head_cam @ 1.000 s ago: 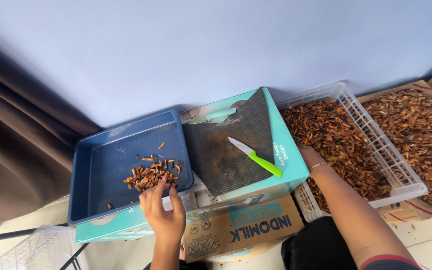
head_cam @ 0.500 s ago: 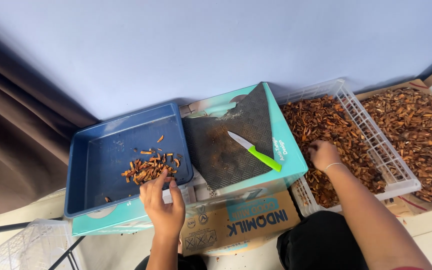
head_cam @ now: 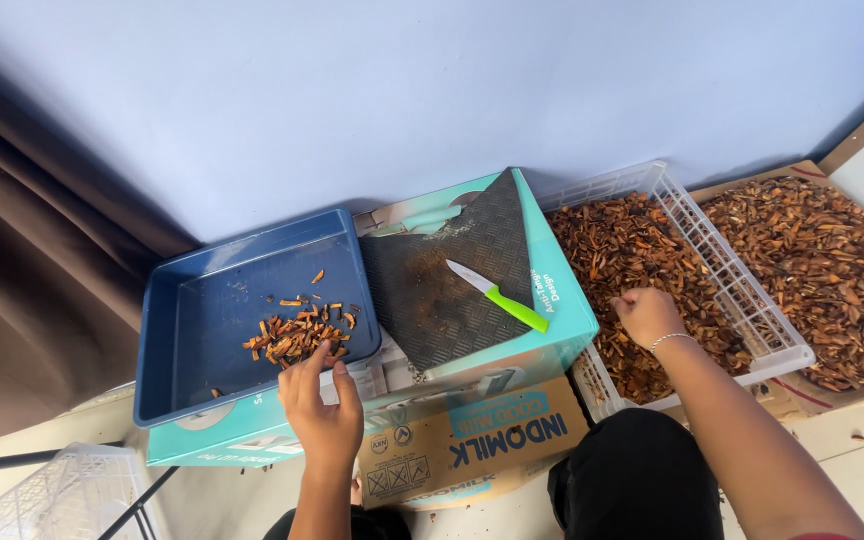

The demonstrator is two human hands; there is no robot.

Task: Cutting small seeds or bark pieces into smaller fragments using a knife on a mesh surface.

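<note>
The left hand (head_cam: 320,408) is at the near edge of the blue tray (head_cam: 202,330). Its grip is loose and half open, the fingers spread a little, and the fingertips touch the small heap of cut pieces (head_cam: 297,335). It holds nothing that I can see. The pieces are short, thin and orange-brown, some darker, and they lie just beyond the fingertips on the tray floor; a few single pieces lie a little further away from the hand.

The right hand (head_cam: 647,315) rests inside the white slatted crate (head_cam: 742,290), on top of the brown dried pieces (head_cam: 632,250) that fill it. The fingers are curled down into the heap, so I cannot tell if the grip is closed on some pieces or only lies on them. A thin bracelet is around this wrist. These pieces look longer and rougher than the cut ones in the tray.

Between the two hands, a dark ribbed mat (head_cam: 442,280) lies on a teal box (head_cam: 552,320), and on the mat lies a small knife (head_cam: 497,294) with a white blade and a green handle. No hand touches it. Below the teal box, near the person's body, is a brown cardboard box (head_cam: 472,450). Beyond the right hand, past the crate, a second heap of brown pieces (head_cam: 822,250) lies on a flat board.
</note>
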